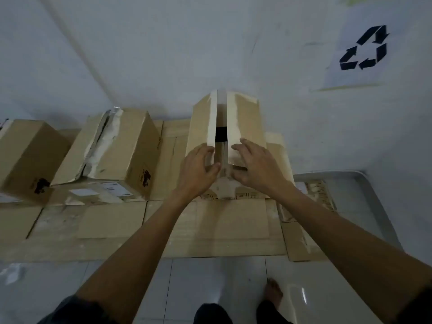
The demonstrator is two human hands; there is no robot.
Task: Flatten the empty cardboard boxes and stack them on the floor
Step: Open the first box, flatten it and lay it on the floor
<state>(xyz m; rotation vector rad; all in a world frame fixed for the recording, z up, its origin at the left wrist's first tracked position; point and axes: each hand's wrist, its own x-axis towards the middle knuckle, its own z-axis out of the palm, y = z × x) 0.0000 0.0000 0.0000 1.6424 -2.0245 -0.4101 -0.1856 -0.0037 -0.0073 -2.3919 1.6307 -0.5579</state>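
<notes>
Closest to me is bare tile floor (210, 277), with one bare foot (274, 291) on it. Past that, flattened cardboard (112, 225) covers the ground. The open-topped box (249, 120) stands on it. My left hand (198, 166) pinches its left flap and my right hand (256, 164) clamps the right one. Another box (131, 146) crowds its left side, the white tray's rim (374, 195) is off to the right, and the wall (187, 54) is right behind.

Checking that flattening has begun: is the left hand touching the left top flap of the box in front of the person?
Touching. The head view shows the left hand gripping the left flap at its near end, thumb on the inner side.
</notes>
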